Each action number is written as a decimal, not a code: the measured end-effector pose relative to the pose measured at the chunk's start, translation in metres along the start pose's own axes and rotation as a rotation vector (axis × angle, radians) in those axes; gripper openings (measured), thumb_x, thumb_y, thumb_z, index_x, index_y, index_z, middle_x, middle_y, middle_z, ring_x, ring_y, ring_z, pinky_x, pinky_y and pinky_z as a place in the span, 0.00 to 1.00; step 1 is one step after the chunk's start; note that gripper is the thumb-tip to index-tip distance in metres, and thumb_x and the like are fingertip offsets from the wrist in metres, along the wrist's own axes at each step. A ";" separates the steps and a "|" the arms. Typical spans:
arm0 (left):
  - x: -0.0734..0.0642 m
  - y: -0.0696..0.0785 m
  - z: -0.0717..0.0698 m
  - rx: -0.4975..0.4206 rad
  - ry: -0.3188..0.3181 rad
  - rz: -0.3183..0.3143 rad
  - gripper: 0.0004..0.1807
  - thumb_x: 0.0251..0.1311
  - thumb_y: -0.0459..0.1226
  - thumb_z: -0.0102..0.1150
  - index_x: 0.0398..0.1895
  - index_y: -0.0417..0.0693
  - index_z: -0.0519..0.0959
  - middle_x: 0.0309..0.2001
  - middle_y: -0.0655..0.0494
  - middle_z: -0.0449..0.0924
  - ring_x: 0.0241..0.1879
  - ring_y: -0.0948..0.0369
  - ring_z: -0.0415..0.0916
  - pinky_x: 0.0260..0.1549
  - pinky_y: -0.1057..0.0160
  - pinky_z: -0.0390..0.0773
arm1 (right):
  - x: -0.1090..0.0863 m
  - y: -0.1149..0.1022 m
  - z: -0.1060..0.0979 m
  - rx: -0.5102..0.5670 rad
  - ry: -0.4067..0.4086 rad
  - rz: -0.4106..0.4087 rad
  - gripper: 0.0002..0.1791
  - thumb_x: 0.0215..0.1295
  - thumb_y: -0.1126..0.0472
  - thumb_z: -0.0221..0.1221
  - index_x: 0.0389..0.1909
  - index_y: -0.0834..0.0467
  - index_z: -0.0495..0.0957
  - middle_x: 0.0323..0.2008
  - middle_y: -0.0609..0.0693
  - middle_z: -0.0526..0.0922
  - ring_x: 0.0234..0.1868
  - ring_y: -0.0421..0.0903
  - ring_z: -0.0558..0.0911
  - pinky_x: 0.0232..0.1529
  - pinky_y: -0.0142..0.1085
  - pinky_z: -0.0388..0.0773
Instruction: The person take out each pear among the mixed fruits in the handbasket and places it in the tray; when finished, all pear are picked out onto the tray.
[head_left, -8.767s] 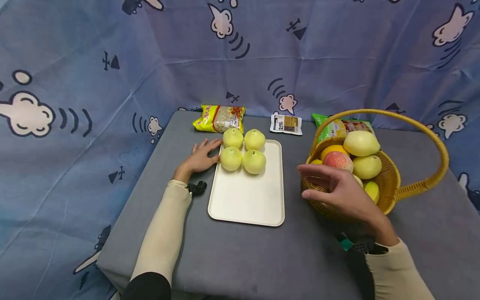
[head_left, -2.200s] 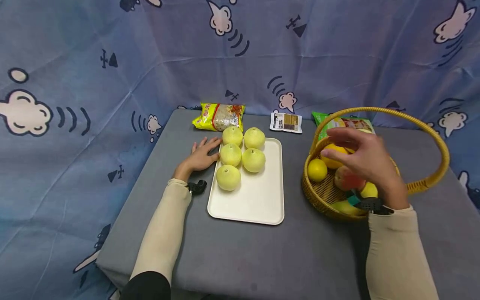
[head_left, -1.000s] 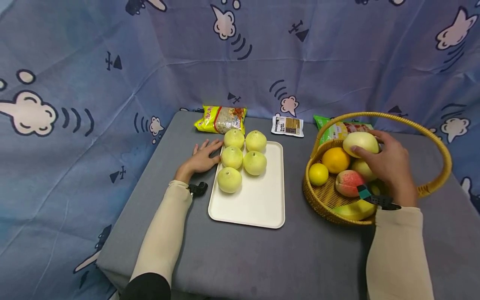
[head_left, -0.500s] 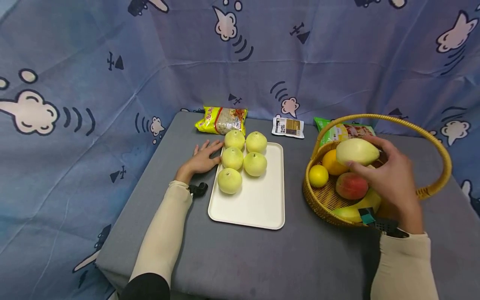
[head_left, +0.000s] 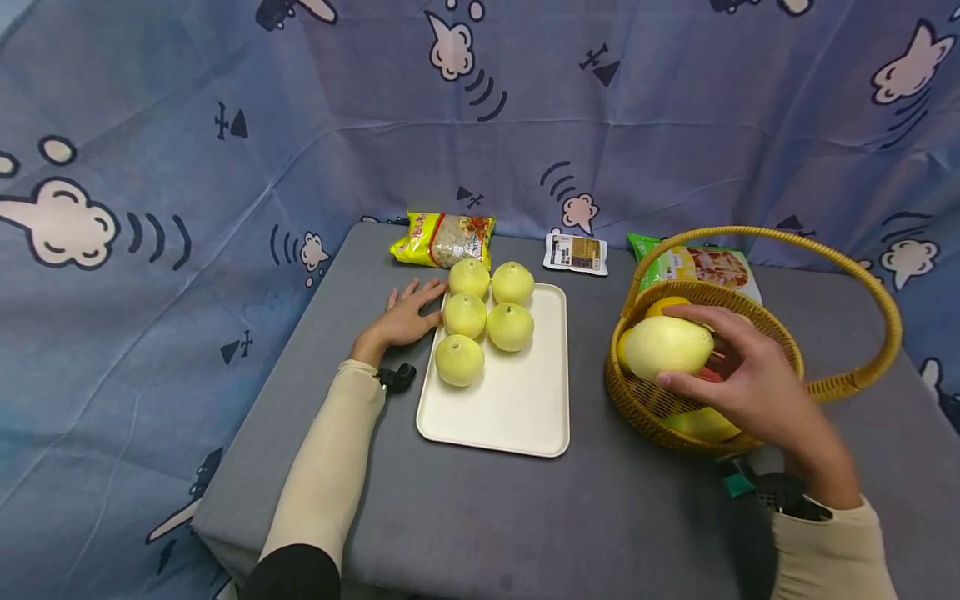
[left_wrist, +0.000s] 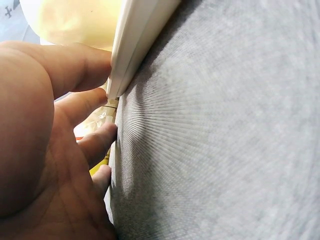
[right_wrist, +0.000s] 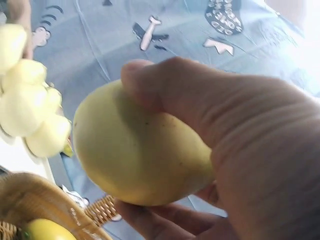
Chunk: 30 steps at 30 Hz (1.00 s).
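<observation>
In the head view my right hand (head_left: 750, 383) grips a pale yellow-green pear (head_left: 667, 348) over the left part of the wicker basket (head_left: 795, 346). Thumb and fingers hold the pear from opposite sides, as the right wrist view shows. Behind it, partly hidden, lie an orange, a peach and a lemon (right_wrist: 47, 230); a banana (head_left: 705, 423) lies near the basket's front. My left hand (head_left: 405, 318) rests on the table with fingers spread, fingertips at the left edge of the white tray (head_left: 517, 408). Several similar pears (head_left: 510, 327) stand in two columns on the tray's far half.
Along the back of the table (head_left: 480, 517) lie a yellow snack bag (head_left: 450, 239), a small white packet (head_left: 576, 252) and a green bag (head_left: 697, 260). The basket's tall handle (head_left: 888, 317) arches over its right side. A patterned blue cloth (head_left: 375, 125) hangs behind.
A fifth pear has joined the tray since the earliest frame. My right hand took hold of another pear in the basket and has moved it left and toward me. The left hand stays put.
</observation>
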<state>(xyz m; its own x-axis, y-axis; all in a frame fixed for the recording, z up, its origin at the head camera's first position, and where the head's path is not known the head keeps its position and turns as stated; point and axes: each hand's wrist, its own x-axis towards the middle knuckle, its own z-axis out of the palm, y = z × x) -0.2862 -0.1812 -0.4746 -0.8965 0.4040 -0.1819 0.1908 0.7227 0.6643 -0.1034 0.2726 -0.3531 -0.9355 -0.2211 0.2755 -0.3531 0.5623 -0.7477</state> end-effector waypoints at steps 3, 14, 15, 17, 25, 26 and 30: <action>0.000 0.000 -0.001 0.000 0.000 -0.007 0.37 0.83 0.45 0.50 0.91 0.55 0.55 0.91 0.50 0.45 0.91 0.45 0.27 0.85 0.38 0.17 | 0.002 -0.005 0.007 -0.009 -0.034 -0.052 0.47 0.53 0.76 0.81 0.75 0.54 0.77 0.62 0.44 0.79 0.49 0.38 0.83 0.51 0.17 0.82; 0.001 -0.001 0.000 0.002 -0.004 -0.010 0.37 0.83 0.45 0.50 0.91 0.56 0.55 0.91 0.51 0.45 0.91 0.45 0.27 0.85 0.38 0.17 | 0.015 -0.012 0.038 -0.021 -0.164 -0.138 0.45 0.54 0.66 0.84 0.74 0.54 0.77 0.65 0.53 0.83 0.55 0.32 0.83 0.59 0.15 0.78; 0.002 -0.002 0.000 0.002 -0.003 -0.008 0.37 0.83 0.45 0.50 0.91 0.56 0.55 0.91 0.50 0.45 0.91 0.45 0.27 0.85 0.38 0.17 | 0.017 -0.012 0.041 -0.029 -0.175 -0.136 0.44 0.55 0.65 0.84 0.74 0.54 0.77 0.65 0.53 0.83 0.55 0.33 0.82 0.60 0.15 0.77; 0.002 -0.003 0.001 0.002 -0.002 -0.006 0.37 0.83 0.46 0.50 0.91 0.56 0.55 0.91 0.50 0.45 0.91 0.45 0.27 0.85 0.38 0.17 | 0.021 -0.012 0.049 -0.036 -0.196 -0.129 0.44 0.56 0.63 0.84 0.74 0.54 0.77 0.65 0.52 0.83 0.56 0.36 0.83 0.61 0.16 0.76; 0.001 -0.001 0.000 -0.005 0.000 -0.004 0.38 0.83 0.46 0.51 0.91 0.57 0.55 0.91 0.51 0.45 0.91 0.45 0.27 0.85 0.39 0.18 | 0.036 -0.015 0.077 -0.020 -0.266 -0.103 0.43 0.57 0.56 0.84 0.74 0.53 0.77 0.66 0.51 0.84 0.56 0.46 0.83 0.61 0.21 0.79; 0.000 -0.001 0.000 -0.008 0.000 -0.003 0.38 0.83 0.45 0.51 0.91 0.57 0.55 0.91 0.50 0.45 0.91 0.45 0.27 0.85 0.39 0.18 | 0.038 -0.015 0.080 -0.009 -0.274 -0.104 0.44 0.58 0.56 0.84 0.74 0.53 0.77 0.67 0.51 0.83 0.57 0.46 0.83 0.62 0.23 0.80; 0.000 -0.002 0.000 -0.001 0.000 0.005 0.38 0.83 0.45 0.51 0.91 0.56 0.55 0.91 0.50 0.46 0.91 0.44 0.27 0.85 0.38 0.18 | 0.044 -0.013 0.095 0.063 -0.317 -0.108 0.44 0.59 0.57 0.83 0.76 0.54 0.76 0.70 0.52 0.81 0.61 0.48 0.83 0.65 0.39 0.86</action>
<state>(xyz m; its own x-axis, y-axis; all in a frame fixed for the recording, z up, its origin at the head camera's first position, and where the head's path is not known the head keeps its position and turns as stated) -0.2870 -0.1824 -0.4759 -0.8956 0.4077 -0.1781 0.1955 0.7202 0.6657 -0.1388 0.1795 -0.3886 -0.8397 -0.5186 0.1610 -0.4392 0.4743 -0.7630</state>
